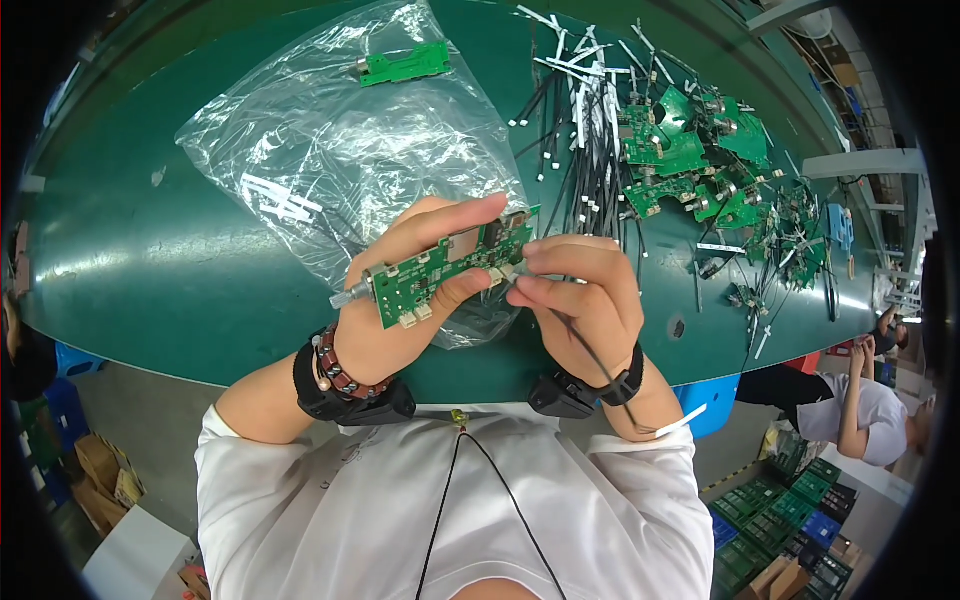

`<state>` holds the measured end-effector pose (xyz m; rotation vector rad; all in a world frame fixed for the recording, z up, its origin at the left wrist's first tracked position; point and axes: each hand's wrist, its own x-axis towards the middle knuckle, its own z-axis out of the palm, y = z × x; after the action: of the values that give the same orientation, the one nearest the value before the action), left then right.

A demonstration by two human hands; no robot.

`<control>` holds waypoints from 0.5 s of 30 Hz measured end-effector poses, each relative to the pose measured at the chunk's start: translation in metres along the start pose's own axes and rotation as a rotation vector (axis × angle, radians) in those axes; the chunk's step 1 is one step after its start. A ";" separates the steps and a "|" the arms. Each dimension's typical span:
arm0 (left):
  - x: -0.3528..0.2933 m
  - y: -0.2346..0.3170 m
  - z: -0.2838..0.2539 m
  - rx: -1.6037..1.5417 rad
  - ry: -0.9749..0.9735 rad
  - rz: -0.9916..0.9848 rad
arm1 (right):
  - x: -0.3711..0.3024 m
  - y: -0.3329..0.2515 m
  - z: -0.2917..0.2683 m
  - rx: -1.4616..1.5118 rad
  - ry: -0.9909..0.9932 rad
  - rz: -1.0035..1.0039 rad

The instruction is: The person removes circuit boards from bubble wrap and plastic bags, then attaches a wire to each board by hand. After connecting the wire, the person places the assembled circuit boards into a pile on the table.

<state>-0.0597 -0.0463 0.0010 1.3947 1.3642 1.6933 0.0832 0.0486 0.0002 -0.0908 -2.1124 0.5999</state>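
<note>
My left hand (400, 300) grips a green circuit board (430, 275), its thumb on the near edge and fingers behind. A metal cylindrical part (350, 295) sticks out of the board's left end, and small white sockets (416, 317) line its near edge. At the right end, my right hand (585, 285) pinches the small connector end of a dark cable (590, 350) against a socket; whether it is seated I cannot tell. The cable runs over my right wrist to a white tag (682, 422). Under the hands lies a clear plastic bag (330, 130).
Another green board (405, 65) rests on the bag, near some white-tagged cables (280, 197). Many dark cables (590, 150) lie on the green table (110, 250) beyond my right hand, next to a pile of boards (700, 150). Another person (865, 410) is at the far right.
</note>
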 end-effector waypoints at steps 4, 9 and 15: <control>-0.002 0.005 0.004 0.124 0.066 -0.079 | -0.005 0.002 0.002 -0.132 -0.013 -0.069; -0.020 -0.019 0.007 -0.185 0.250 -0.265 | -0.001 0.000 0.004 -0.308 0.042 -0.154; -0.011 -0.005 0.019 -0.529 0.242 -0.320 | -0.004 0.002 0.003 -0.379 0.130 -0.198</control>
<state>-0.0394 -0.0473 -0.0088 0.6584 1.0719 1.8583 0.0828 0.0484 -0.0050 -0.1273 -2.0532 0.0705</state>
